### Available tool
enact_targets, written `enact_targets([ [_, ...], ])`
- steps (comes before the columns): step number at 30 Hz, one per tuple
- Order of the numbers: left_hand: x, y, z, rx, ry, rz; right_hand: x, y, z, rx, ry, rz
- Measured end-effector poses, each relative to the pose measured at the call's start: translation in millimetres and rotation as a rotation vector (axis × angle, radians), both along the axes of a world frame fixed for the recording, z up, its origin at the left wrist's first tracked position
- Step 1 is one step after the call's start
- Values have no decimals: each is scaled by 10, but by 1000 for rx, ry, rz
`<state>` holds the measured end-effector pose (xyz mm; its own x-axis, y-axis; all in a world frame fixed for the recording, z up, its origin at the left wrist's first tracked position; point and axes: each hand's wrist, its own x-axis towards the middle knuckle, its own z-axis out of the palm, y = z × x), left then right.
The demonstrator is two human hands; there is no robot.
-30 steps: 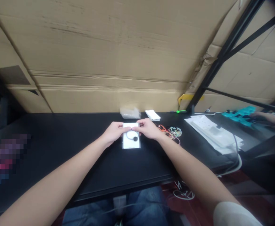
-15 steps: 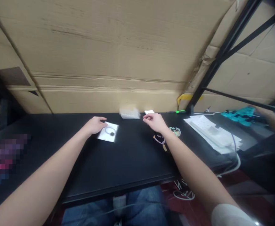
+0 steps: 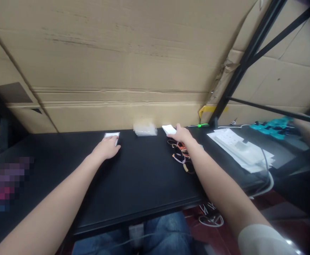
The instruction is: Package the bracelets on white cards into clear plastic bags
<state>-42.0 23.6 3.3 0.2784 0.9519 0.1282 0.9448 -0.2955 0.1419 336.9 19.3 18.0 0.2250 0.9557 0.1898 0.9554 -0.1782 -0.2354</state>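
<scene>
My left hand [image 3: 106,148] lies palm down at the back left of the black table [image 3: 144,177]. Its fingers are closed on a white card packet [image 3: 111,135], which sticks out past the fingertips. My right hand [image 3: 182,135] reaches to the back of the table. Its fingertips are curled on the edge of a small stack of white cards [image 3: 168,129]. A heap of coloured elastic bands [image 3: 180,152] lies just under my right wrist.
A pile of clear plastic bags [image 3: 145,129] sits between my hands against the cardboard boxes [image 3: 133,71]. White papers [image 3: 240,148] with a cable lie at the right. Beyond a black metal frame [image 3: 240,67], another person's arm [image 3: 307,129] reaches by teal objects [image 3: 273,127].
My left hand has carried the white packet from the table's middle to the back left. My right hand let go of it and moved back right onto the card stack.
</scene>
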Motion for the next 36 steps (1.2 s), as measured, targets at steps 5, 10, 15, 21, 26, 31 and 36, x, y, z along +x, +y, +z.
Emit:
enact_targets([
  [5, -40, 79, -70, 109, -10, 12, -80, 97, -64, -61, 3, -105],
  [10, 3, 39, -70, 77, 31, 76, -91, 59, -32, -41, 6, -129],
  [15, -79, 87, -71, 39, -20, 77, -36, -42, 83, 15, 5, -138],
  [21, 199, -108, 40, 51, -538, -40, -341, -420, 289, 207, 44, 43],
  [26, 756, -463, 133, -437, -1378, -345, -998, -800, 359, 298, 168, 490],
  [31, 734, -473, 141, -420, -1409, -240, -743, -706, 433, 344, 215, 432],
  [36, 546, -388, 118, -407, -1067, -217, -163, -536, 424, 149, 188, 234],
])
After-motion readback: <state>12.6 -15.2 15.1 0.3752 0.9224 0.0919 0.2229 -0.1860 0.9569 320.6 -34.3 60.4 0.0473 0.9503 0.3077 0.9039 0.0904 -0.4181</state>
